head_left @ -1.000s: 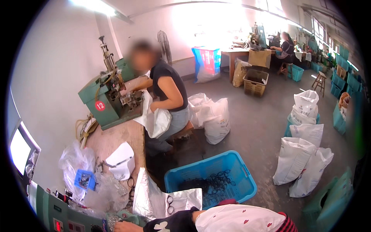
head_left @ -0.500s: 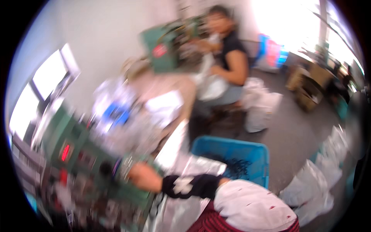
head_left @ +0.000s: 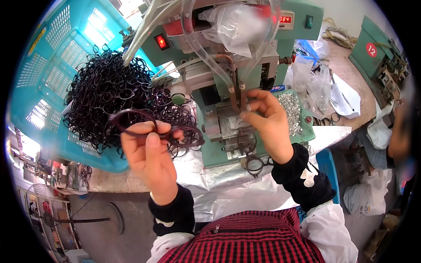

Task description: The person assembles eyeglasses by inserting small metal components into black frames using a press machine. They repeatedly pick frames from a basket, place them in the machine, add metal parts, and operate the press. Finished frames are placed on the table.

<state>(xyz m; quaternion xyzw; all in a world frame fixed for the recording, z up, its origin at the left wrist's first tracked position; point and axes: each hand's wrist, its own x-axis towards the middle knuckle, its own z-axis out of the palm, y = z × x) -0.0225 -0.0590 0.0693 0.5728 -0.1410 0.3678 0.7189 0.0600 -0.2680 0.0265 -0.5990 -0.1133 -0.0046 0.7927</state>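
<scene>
View has swung onto the machine. Right hand, at the metal bits half a second ago, is now beside the copper tubes, fingertips drawn narrow (cannot tell if anything is pinched). Left hand, out of view then, holds a dark glasses frame between thumb and fingers, in front of the basket. Basket edge bounds the left; open room over foil between the forearms.

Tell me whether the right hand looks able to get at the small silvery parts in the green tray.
Likely yes: the small silvery parts lie uncovered just beside the right hand, with nothing visible in between, though its fingers are by the brown tubes.
</scene>
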